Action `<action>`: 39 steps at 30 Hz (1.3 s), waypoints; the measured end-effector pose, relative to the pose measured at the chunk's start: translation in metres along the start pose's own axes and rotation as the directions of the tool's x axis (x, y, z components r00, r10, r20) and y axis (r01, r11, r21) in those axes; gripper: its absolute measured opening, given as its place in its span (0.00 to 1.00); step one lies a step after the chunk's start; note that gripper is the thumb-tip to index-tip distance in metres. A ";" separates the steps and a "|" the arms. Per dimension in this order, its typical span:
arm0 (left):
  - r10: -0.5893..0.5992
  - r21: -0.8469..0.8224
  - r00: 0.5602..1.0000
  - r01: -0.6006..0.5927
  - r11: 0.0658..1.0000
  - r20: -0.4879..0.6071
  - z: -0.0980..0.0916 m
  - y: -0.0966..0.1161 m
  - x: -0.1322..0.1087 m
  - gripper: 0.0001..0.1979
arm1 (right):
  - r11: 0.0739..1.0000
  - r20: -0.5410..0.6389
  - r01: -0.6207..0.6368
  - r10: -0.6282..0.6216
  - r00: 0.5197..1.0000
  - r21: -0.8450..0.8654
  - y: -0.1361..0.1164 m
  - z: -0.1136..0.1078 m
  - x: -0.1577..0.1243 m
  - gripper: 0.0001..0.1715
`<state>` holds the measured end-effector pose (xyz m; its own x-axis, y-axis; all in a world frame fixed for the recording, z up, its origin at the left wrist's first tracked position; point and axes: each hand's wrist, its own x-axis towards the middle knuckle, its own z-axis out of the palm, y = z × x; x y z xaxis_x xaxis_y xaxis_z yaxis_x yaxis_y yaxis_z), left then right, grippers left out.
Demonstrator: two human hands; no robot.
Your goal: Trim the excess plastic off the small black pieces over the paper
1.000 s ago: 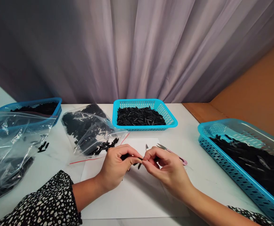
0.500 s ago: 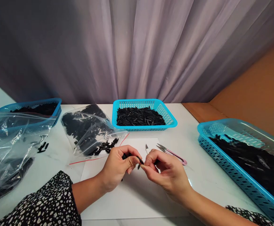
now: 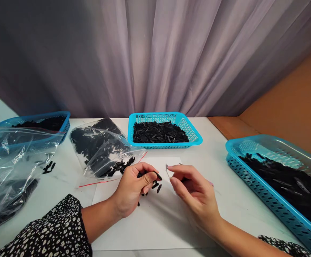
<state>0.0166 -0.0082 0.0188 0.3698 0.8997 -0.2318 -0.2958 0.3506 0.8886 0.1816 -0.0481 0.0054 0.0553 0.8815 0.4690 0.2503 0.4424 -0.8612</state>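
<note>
Parted from our left hand (image 3: 132, 187) since half a second ago, our right hand (image 3: 194, 192) has thumb and forefinger spread, holding nothing we can see, beside a small blade (image 3: 167, 167). Our left still pinches a black strip (image 3: 158, 175), its end now bare, above white paper (image 3: 134, 233). Loose pieces (image 3: 159, 188) nearby show more plainly. Beyond, our zip bag (image 3: 99, 142) and blue basket (image 3: 189, 127) sit unmoved on the bench (image 3: 215, 153).
</note>
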 end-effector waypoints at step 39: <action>0.005 0.072 1.000 -0.005 0.997 -0.001 -0.005 -0.006 0.008 0.12 | 0.688 0.138 -0.515 0.526 0.839 0.511 0.011 0.006 0.017 0.14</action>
<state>0.0171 -0.0023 0.0101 0.3677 0.9017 -0.2273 -0.2335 0.3262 0.9160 0.1794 -0.0273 0.0024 0.0449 0.9952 -0.0867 -0.3507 -0.0656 -0.9342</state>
